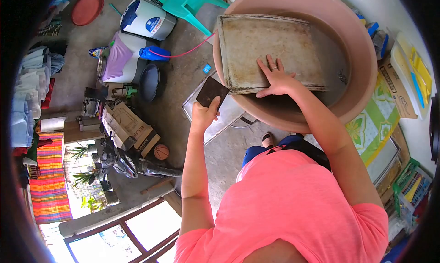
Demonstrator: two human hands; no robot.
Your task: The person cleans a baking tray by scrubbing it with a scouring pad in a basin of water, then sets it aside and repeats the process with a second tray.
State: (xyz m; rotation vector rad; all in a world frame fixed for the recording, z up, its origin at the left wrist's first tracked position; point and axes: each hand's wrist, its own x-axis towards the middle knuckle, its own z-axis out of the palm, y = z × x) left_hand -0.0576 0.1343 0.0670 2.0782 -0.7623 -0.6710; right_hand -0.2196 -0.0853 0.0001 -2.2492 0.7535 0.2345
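My left hand (207, 114) grips a dark brown, flat square pad (212, 92) just left of the tub's rim. Spread flat with fingers apart, my right hand (277, 77) rests on a worn, stained rectangular metal tray (247, 47). The tray is tilted across the large pinkish-brown round tub (364, 75); its left end overlaps the rim and its right end reaches down to the murky water (337, 56). Brown stains run along the tray's edges. Nothing shows between my right hand's fingers, and a ring is on one of them.
Another metal tray (224, 125) lies on the floor beside the tub. A teal plastic chair (185, 6), a pink hose (197, 48), a blue container (155, 53) and a black basin (149, 83) stand left. At right are a cardboard box (398, 86) and a green patterned cloth (373, 121).
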